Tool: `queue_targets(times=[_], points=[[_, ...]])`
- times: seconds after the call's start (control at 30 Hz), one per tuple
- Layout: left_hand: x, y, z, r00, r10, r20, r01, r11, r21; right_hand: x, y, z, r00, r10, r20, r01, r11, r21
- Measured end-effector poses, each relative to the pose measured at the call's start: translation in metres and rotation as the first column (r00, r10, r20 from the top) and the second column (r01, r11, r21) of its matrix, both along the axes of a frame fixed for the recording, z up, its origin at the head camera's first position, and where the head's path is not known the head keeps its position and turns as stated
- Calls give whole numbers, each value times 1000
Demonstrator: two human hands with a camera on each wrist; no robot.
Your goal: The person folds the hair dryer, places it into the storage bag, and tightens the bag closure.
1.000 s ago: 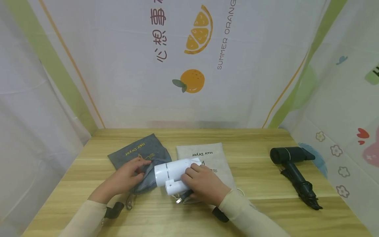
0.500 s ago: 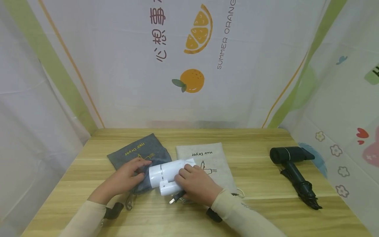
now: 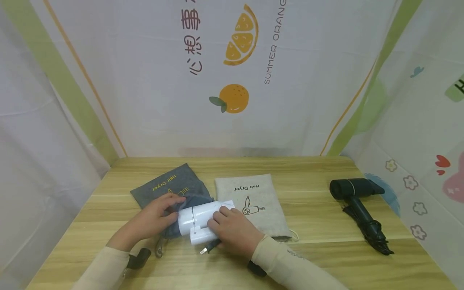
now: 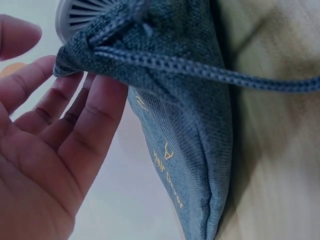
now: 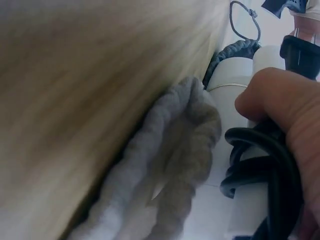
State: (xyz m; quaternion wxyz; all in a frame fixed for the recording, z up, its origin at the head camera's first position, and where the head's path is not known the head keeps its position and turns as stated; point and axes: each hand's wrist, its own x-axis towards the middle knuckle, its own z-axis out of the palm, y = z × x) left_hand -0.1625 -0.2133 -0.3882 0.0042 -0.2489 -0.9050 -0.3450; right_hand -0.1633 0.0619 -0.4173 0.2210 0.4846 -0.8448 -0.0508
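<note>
My right hand (image 3: 233,229) grips a white hair dryer (image 3: 203,215) with its handle folded alongside the barrel. Black cord (image 5: 260,135) is looped around the handle in the right wrist view, and a two-pin plug (image 3: 209,246) sticks out below. The dryer's rear end overlaps the mouth of a dark grey drawstring pouch (image 3: 155,181). My left hand (image 3: 161,211) is at that mouth, with straight fingers behind its edge and the thumb apart. In the left wrist view, a vented grille (image 4: 82,14) shows beside the pouch's edge. The left fingertips are hidden by the cloth.
A light grey pouch (image 3: 243,183) printed "Hair Dryer" lies flat just behind my right hand. Over at the right side of the wooden table (image 3: 308,249) rests a black hair dryer (image 3: 351,189) with its cord wrapped around the handle. Printed curtains (image 3: 163,112) enclose the table.
My right hand has moved the white hair dryer left and slightly nearer, its rear end now at the dark pouch's mouth. More of the light pouch shows. My left hand has stayed nearly in place.
</note>
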Motion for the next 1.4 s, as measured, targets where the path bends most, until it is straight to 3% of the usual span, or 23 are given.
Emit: queue_targets(times=[0.23,0.53,0.97,1.4], points=[[0,0,1,1000,-5,17,5,1000,-6,3,-1,1,994,-46,103,48,999,-9],[2,1,1,1000,9,28,-9,1000,-15,9,3,9,985,-11,173,6,1000,30],[3,1,0,1000,1,31,0,1000,-15,9,5,13,986,47,159,-56,997,55],[3,2,0,1000,7,-29,-8,999,-34,7,4,12,990,2,143,-13,997,77]])
